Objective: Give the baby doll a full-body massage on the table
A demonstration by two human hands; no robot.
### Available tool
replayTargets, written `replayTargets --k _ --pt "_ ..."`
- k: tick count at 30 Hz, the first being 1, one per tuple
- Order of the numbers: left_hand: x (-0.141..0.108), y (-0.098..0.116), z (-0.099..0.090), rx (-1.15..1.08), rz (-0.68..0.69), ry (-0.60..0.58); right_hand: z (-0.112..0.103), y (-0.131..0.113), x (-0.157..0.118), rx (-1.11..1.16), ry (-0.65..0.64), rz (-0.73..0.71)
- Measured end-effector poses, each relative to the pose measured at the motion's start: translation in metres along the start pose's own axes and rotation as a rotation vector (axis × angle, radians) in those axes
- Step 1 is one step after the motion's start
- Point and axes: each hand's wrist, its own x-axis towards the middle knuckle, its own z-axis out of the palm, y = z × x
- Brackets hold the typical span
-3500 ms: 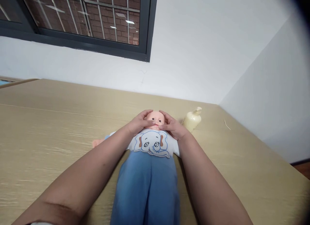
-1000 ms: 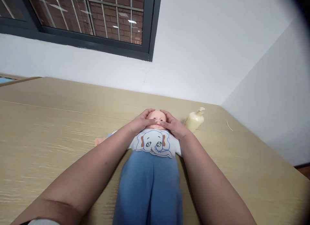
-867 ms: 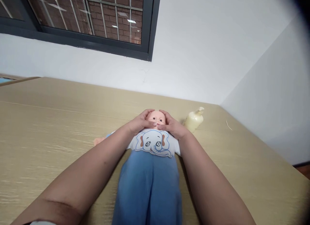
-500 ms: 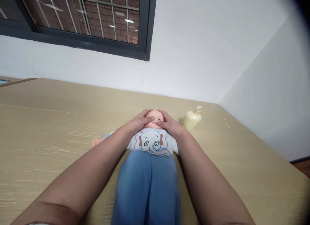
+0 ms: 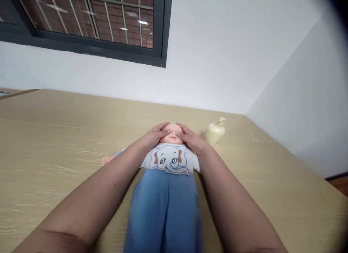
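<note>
A baby doll lies on its back on the wooden table, its feet end running out of the bottom of the view. It wears blue trousers and a white top with an elephant patch. My left hand cups one side of the doll's head, with the thumb across the eye area. On the other side my right hand curves round the head, and its thumb lies by the other eye. Nose and mouth show between the thumbs. One small doll hand sticks out beyond my left forearm.
A cream pump bottle stands on the table just beyond my right hand. Further right lies a thin pale strip. A white wall with a dark-framed barred window rises behind the table.
My right thumb has slid up from beside the doll's mouth to its eye, which is now covered. The left thumb has shifted slightly outward. Both hands stay on the head.
</note>
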Motion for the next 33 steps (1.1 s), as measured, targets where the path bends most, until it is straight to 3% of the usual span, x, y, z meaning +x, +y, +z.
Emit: replayTargets --k 6,9,15,21,27,33 --pt "-0.005 0.009 -0.005 -0.1 -0.068 -0.138 -0.005 -0.006 -0.007 0.104 -0.142 -0.007" --pt "-0.004 0.011 -0.007 -0.136 -0.065 -0.148 -0.006 -0.003 -0.003 0.138 -0.096 0.003" --pt "-0.001 0.003 -0.003 -0.064 -0.019 0.037 -0.002 0.002 0.003 0.053 -0.025 -0.037" --pt "-0.001 0.002 0.003 0.041 0.035 0.025 0.002 0.003 0.004 -0.042 0.042 -0.06" --pt "0.005 0.002 0.009 0.323 0.163 0.312 0.01 0.006 0.016 -0.143 0.221 -0.14" --pt "0.008 0.003 0.011 0.348 0.167 0.352 0.013 0.007 0.021 -0.08 0.245 -0.138"
